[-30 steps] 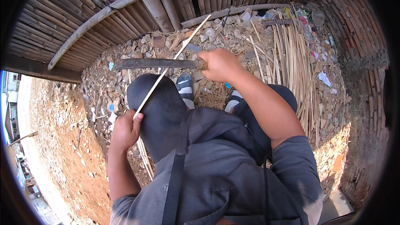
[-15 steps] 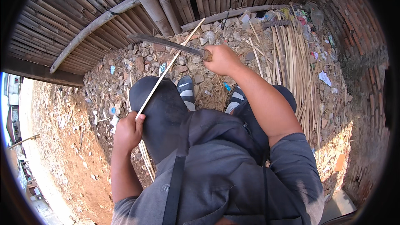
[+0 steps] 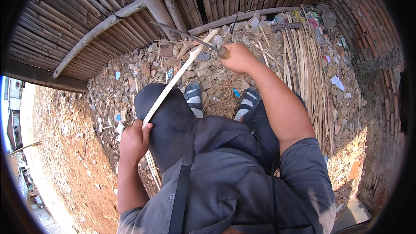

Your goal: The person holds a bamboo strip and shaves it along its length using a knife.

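Note:
My left hand (image 3: 134, 141) is closed around the near end of a pale split bamboo strip (image 3: 170, 87). The strip slants away to the right across my left thigh, its broad pale face showing. In my right hand (image 3: 240, 58) is the wooden handle of a machete (image 3: 177, 31), its long dark blade pointing to the far left. The blade crosses the strip near its far end, where a small raised sliver shows. From this angle I cannot tell whether blade and strip touch.
Many split bamboo strips (image 3: 305, 65) lie in a pile to the right. Rubble and litter (image 3: 208, 82) cover the ground around my sandalled feet. A bamboo wall (image 3: 99, 26) with poles rises ahead and left; a brick wall (image 3: 381, 73) stands at the right.
The machete's tip has swung farther away and rightward, and the blade now shows its thin edge. My right hand has shifted slightly right. The strip has turned, showing a broader face.

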Tool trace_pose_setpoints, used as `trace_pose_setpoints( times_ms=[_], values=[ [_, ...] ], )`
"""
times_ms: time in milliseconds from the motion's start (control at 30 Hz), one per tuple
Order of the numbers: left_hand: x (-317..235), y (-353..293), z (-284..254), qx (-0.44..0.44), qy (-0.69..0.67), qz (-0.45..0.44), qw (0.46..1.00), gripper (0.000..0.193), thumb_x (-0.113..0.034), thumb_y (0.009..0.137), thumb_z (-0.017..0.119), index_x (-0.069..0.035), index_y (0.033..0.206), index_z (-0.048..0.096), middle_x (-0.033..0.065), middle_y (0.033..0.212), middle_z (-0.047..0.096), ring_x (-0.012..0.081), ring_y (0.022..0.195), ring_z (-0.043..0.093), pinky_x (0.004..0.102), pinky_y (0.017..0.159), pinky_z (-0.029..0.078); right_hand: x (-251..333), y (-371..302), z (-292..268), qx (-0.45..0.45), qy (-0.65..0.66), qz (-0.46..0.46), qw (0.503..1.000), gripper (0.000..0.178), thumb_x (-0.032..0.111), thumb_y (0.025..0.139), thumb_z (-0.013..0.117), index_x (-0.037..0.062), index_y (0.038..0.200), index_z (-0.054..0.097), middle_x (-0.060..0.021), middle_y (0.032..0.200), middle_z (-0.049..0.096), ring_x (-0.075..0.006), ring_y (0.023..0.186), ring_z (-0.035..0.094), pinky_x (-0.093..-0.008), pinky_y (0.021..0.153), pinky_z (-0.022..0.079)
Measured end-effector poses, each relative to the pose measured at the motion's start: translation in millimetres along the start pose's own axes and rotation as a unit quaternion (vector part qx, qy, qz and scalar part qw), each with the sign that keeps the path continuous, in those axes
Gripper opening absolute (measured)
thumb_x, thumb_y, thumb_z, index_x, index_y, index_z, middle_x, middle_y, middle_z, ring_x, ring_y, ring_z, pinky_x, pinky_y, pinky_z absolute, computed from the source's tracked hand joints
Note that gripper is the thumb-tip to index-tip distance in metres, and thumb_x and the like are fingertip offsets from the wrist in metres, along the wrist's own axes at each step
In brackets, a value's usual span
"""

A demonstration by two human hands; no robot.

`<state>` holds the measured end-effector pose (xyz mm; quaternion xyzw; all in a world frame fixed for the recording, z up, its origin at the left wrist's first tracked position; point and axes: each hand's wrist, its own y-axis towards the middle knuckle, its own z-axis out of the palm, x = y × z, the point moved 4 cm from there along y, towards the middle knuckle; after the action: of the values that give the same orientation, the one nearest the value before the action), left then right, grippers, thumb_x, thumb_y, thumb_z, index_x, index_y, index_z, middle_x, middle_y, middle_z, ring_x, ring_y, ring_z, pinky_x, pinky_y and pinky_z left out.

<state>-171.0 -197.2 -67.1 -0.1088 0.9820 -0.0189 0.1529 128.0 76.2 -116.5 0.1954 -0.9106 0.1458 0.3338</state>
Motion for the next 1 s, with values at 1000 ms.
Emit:
trace_pose_setpoints(
  times_ms=[1000],
  values=[
    [11.4, -7.7, 4.5, -0.005, 0.045, -0.002, 0.999, 0.040, -0.037, 0.098, 0.066, -0.003, 0.084, 0.050, 0.0226, 0.068, 0.062, 0.0466, 0.065, 0.062, 0.0536, 0.057, 0.047, 30.5, -25.5, -19.4, -0.016, -0.144, 0.033, 0.989, 0.036, 0.023, 0.077, 0.070, 0.0106, 0.111, 0.071, -0.0174, 0.101, 0.073, -0.0383, 0.099, 0.070, -0.0484, 0.088, 0.055]
  ],
)
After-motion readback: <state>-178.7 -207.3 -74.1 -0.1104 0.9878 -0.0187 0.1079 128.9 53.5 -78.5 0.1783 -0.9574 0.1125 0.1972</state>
